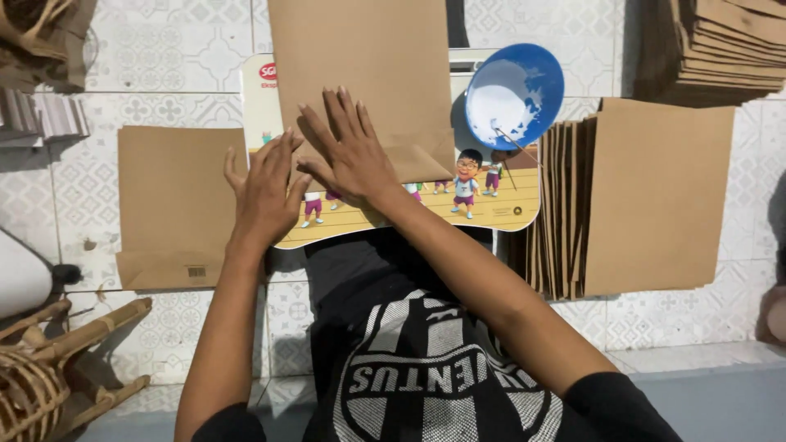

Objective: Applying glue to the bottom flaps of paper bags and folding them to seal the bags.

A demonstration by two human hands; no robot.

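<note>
Brown paper bag [360, 82] lies flat on the cartoon-print board [491, 209]. Your right hand [348, 151] presses its folded bottom flap, fingers spread flat, gripping nothing — looks like you're holding the fold down. Left hand [266, 192] sits just beside at the bag's lower left edge, fingers straight, also empty. Blue bowl [516, 94] w/ white paste and a stick rests near, upper right. Finished bag [176, 205] lies left; flat bag stack [647, 196] right.

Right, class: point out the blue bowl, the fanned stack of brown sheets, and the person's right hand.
blue bowl [536, 69]: head view, on its blue inner wall.
fanned stack of brown sheets [655, 192]: head view, middle of the top sheet.
right hand [352, 155]: head view, back of the hand.
</note>
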